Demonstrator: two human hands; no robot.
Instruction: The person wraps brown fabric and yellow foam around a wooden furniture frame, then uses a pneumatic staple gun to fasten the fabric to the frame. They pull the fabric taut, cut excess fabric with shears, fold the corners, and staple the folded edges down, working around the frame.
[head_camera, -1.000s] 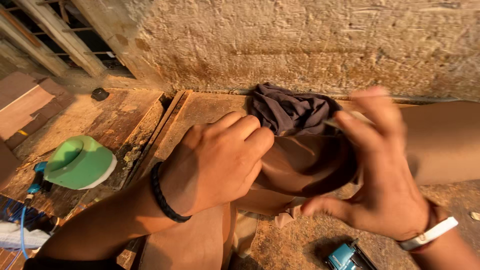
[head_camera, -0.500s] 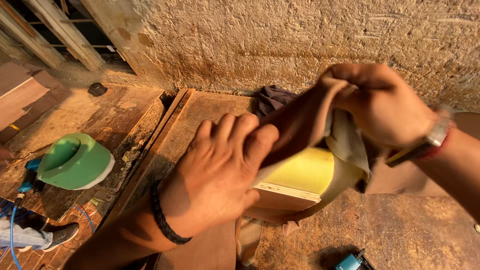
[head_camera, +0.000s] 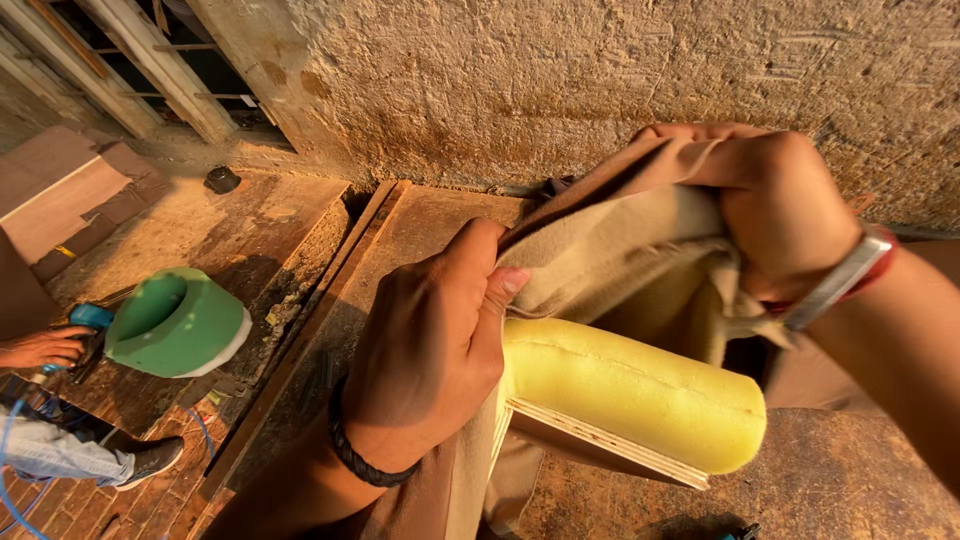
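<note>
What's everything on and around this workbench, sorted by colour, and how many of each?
Yellow: 1, the yellow foam pad on a plywood board
Tan: 1, the tan fabric cover
Green: 1, the green foam-covered piece
Black: 1, the small black round knob
Total: 4

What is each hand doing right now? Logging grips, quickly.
Left hand: closed, pinching the tan fabric.
Right hand: closed, gripping the same fabric.

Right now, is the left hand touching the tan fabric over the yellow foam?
Touching. The head view shows the left hand pinching the tan fabric between thumb and fingers, just above the yellow foam.
</note>
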